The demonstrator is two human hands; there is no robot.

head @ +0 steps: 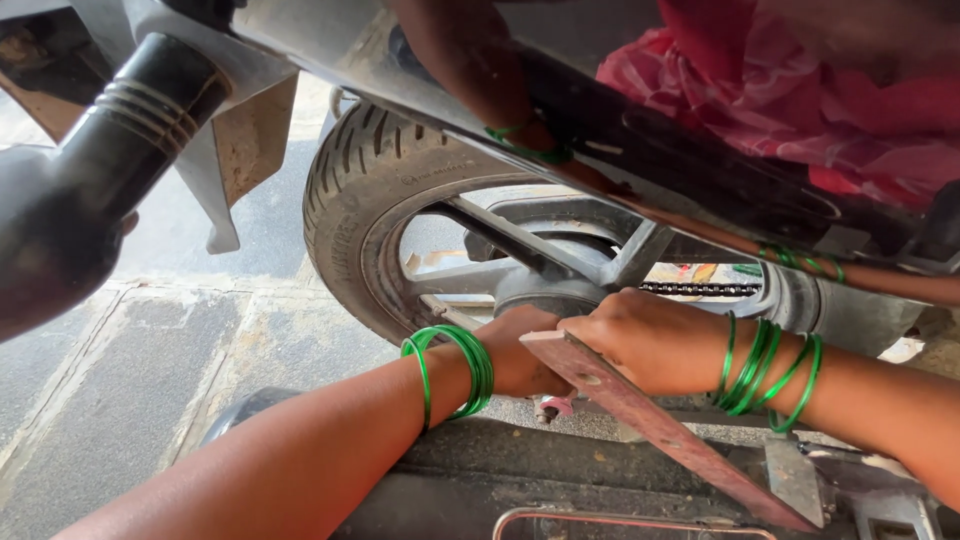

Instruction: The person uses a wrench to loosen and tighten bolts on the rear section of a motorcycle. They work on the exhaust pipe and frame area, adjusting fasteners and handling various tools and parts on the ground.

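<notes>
Stone floor, one wheel (two hands)

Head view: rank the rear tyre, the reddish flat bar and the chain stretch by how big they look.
1. Rear tyre, largest.
2. Reddish flat bar, though it lies nearer the camera, which flatters it.
3. Chain stretch, smallest.

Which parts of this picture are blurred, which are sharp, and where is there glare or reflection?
In the head view, the black exhaust pipe close to the camera is soft; the rear tyre, the left hand and right hand are sharp; the glossy dark body panel mirrors arm and bangles; daylight is even.
</notes>
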